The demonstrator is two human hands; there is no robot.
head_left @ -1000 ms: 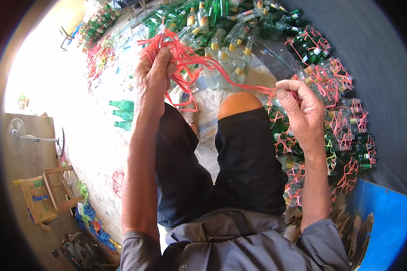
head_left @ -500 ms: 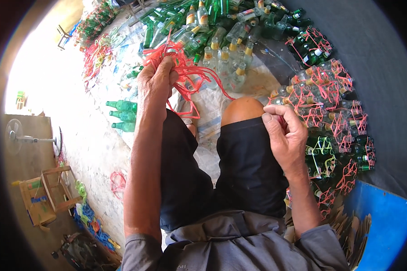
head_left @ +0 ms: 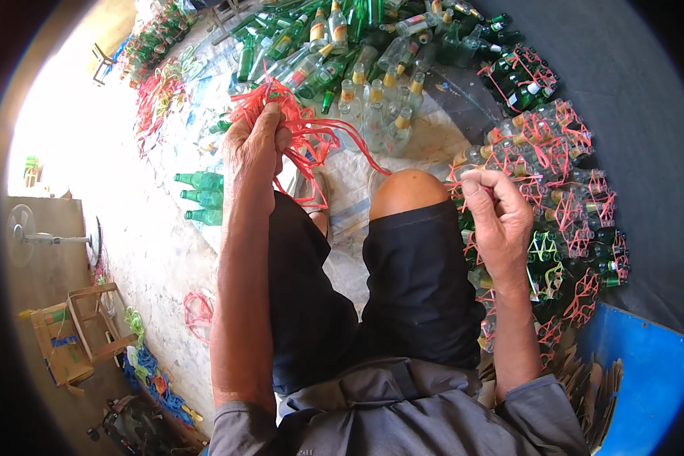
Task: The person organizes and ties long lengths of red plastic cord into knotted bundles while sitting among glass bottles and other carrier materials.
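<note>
My left hand (head_left: pixel 255 137) is closed round a loose bunch of red plastic string (head_left: pixel 300 140), held up beyond my left knee. From the bunch a strand runs right to the top of my bare right knee (head_left: pixel 410 190), where I lose sight of it. Just right of that knee, the thumb and fingers of my right hand (head_left: pixel 501 213) are pinched together. A bit of red string shows between them; its far part is hidden by the hand. Beyond the bunch stand several upright clear bottles (head_left: pixel 376 114) with yellowish necks.
Green bottles (head_left: pixel 327 76) lie heaped at the back. Bottles tied with red string (head_left: pixel 547 152) line the right side. Several green bottles (head_left: pixel 203 199) lie left of my arm. At lower left are a wooden frame (head_left: pixel 95 323) and a fan (head_left: pixel 45 237); a blue panel (head_left: pixel 646 365) stands lower right.
My right hand has moved a little right and up, away from my knee, still pinched. My left hand has shifted slightly left with the red string.
</note>
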